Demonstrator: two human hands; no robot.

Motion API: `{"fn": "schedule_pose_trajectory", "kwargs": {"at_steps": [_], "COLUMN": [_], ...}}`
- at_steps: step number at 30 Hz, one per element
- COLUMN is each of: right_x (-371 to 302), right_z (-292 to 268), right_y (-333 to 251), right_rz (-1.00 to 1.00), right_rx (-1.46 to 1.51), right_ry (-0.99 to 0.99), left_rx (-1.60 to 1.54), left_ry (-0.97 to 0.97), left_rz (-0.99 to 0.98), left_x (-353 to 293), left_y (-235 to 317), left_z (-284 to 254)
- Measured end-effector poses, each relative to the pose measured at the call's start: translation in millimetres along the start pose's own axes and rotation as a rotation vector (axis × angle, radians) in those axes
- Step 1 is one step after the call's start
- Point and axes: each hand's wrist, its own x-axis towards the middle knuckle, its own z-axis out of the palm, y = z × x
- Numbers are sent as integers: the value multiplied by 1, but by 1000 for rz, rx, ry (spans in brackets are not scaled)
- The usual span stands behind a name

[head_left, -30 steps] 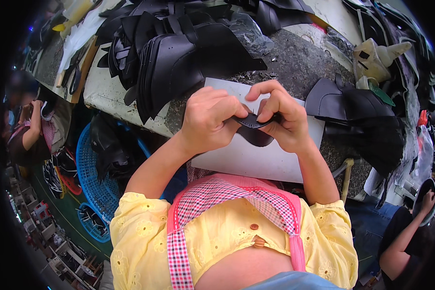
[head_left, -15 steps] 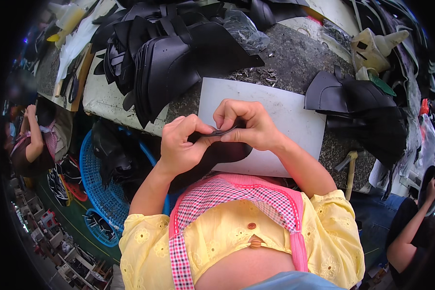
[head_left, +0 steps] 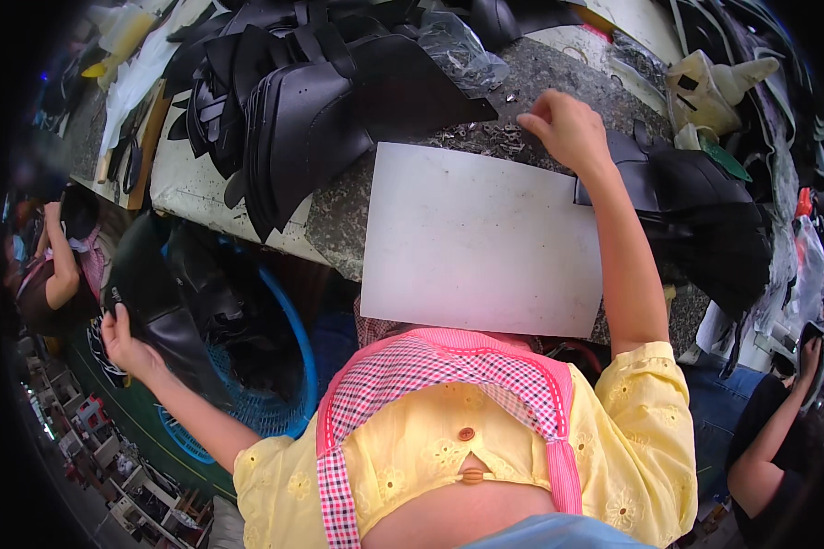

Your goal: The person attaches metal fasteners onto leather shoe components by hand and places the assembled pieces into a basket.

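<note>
Left hand (head_left: 130,348) pinches black piece (head_left: 146,274) by its edge at blue basket (head_left: 308,366), likely so it hangs clear of the bench (head_left: 554,78). Right hand (head_left: 566,128) curls near metal bits (head_left: 481,139), presumably placed for easy reach; can't tell if it holds any. White sheet (head_left: 481,242) probably shields bench.

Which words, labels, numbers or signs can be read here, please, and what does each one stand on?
None can be read.
Black piece in the left hand: a pale mark, too small to read.
White sheet: specks, no lettering visible.
</note>
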Motion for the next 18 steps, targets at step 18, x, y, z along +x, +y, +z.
{"fn": "schedule_pose_trajectory", "kwargs": {"at_steps": [18], "right_x": [-61], "right_z": [-1], "right_y": [-65], "right_rz": [-210], "right_rx": [1021], "right_ry": [-271], "left_rx": [-118], "left_ry": [-1087], "left_rz": [202], "left_x": [-166], "left_y": [81], "left_z": [277]}}
